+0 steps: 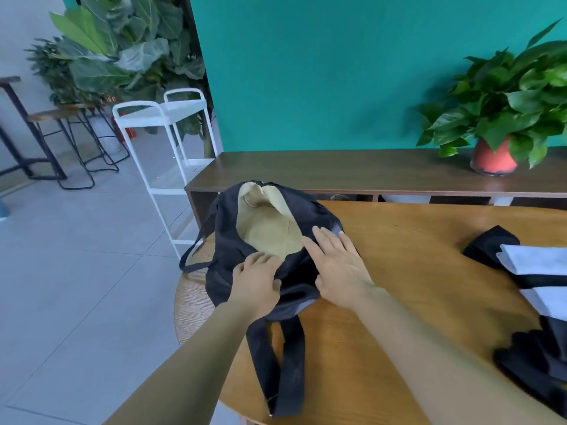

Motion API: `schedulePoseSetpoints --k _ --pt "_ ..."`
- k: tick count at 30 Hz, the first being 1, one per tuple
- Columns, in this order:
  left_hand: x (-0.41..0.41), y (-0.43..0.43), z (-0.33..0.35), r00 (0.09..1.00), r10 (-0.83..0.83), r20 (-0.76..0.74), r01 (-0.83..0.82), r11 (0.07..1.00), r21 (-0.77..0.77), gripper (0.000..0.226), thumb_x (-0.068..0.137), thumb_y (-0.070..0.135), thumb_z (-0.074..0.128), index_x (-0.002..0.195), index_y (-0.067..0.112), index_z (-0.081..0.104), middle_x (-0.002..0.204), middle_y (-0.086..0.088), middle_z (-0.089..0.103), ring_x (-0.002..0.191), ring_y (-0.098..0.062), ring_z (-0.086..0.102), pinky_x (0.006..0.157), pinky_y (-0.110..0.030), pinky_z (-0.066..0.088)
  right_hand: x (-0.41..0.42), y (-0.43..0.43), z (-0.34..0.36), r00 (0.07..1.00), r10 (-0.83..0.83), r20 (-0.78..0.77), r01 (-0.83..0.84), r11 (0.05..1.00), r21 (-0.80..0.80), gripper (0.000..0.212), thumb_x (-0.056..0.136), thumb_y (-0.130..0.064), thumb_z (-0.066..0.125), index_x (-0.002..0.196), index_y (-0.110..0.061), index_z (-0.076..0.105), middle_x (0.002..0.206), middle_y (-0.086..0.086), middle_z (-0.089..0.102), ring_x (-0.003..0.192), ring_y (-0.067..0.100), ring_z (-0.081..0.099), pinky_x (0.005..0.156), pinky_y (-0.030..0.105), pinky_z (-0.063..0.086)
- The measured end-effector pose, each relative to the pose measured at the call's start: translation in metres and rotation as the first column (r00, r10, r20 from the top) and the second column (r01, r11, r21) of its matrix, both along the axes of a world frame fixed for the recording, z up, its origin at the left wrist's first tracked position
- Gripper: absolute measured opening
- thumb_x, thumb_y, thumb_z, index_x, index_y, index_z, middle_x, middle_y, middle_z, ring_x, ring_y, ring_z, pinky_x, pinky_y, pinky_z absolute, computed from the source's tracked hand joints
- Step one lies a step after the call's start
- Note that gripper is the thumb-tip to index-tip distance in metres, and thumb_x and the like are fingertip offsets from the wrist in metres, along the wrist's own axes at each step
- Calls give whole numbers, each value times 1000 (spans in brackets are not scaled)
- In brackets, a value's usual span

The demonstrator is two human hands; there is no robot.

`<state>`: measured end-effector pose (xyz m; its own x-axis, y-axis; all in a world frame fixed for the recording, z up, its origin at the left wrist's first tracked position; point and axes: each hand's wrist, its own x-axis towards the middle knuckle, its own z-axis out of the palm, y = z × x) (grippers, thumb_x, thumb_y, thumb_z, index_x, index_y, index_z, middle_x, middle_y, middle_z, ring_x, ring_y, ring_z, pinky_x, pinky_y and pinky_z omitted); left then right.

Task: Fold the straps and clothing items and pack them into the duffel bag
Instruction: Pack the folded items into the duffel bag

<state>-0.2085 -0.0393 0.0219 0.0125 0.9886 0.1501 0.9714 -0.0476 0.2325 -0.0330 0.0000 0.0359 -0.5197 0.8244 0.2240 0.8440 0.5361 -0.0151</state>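
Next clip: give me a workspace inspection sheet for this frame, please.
Surface: round wooden table.
Job's things: black duffel bag open, beige lining showing, handle straps lying toward the near edge; black and white clothing piled at the right.
Clutter: nothing seen.
Hands: left hand grips the bag's near rim; right hand rests flat on its right side.
Cables: nothing seen.
Surroundings: potted plant on dark sideboard, white cart, stools, teal wall.

Black bag [245, 240] with tan lining [270, 237]; orange-brown table [414, 271]; black and white clothes [534, 271]; teal wall [322, 72].
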Motion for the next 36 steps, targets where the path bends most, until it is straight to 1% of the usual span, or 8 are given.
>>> schedulePoseSetpoints --k 2,8,14,20,25,28,31,36 --pt "15 -3 -4 997 -53 48 54 999 -5 39 95 18 47 134 22 42 143 9 38 140 -15 16 108 -38 21 10 3 -2 998 10 64 -9 1000 -8 77 88 -13 52 151 -20 9 159 7 3 146 21 -5 119 42 -4" --pt "73 -16 -18 971 -198 135 200 980 -7 35 95 16 45 129 22 45 139 10 43 141 -13 14 110 -40 17 67 -3 -6 993 -70 98 78 994 -80 38 92 -17 42 129 -23 50 138 -5 47 144 17 15 118 45 -2" --pt "143 -37 -21 945 -269 184 274 962 1 34 95 14 46 129 20 45 140 9 44 142 -12 13 111 -39 14 126 -27 -7 974 -221 54 226 965 -130 34 90 -16 41 118 -26 56 133 -7 52 141 13 22 117 41 -3" --pt "187 -58 -15 938 -332 97 336 942 -22 32 94 18 46 127 20 45 138 8 44 141 -14 16 110 -41 13 174 -53 -4 954 -297 32 298 941 -158 33 87 -17 42 113 -27 60 119 -7 58 128 12 36 116 40 -2" --pt "193 -55 12 927 -364 91 375 906 -194 27 88 44 53 103 21 56 108 9 56 118 -15 38 103 -43 20 190 -56 6 954 -296 52 300 933 -200 32 85 -14 43 105 -30 63 106 -9 60 116 13 44 116 39 3" --pt "176 -33 38 941 -238 241 288 937 -196 34 86 59 50 109 36 60 115 18 58 115 -8 44 104 -41 16 191 -43 17 955 -280 -92 271 958 -97 32 83 -11 46 101 -28 67 101 -8 66 107 15 52 113 35 14" --pt "152 -4 52 968 -109 227 108 994 16 27 91 42 55 117 37 58 127 14 54 124 -15 43 103 -42 20 185 -22 24 946 -256 -201 271 961 49 33 84 -10 49 109 -21 67 107 -1 67 109 19 52 108 31 22" --pt "123 39 47 998 49 47 -50 998 24 52 89 31 60 137 35 41 159 -6 6 145 -28 7 113 -48 12 161 13 19 965 -228 -128 244 961 130 41 90 -16 51 131 -19 54 137 8 49 135 27 32 114 39 15"
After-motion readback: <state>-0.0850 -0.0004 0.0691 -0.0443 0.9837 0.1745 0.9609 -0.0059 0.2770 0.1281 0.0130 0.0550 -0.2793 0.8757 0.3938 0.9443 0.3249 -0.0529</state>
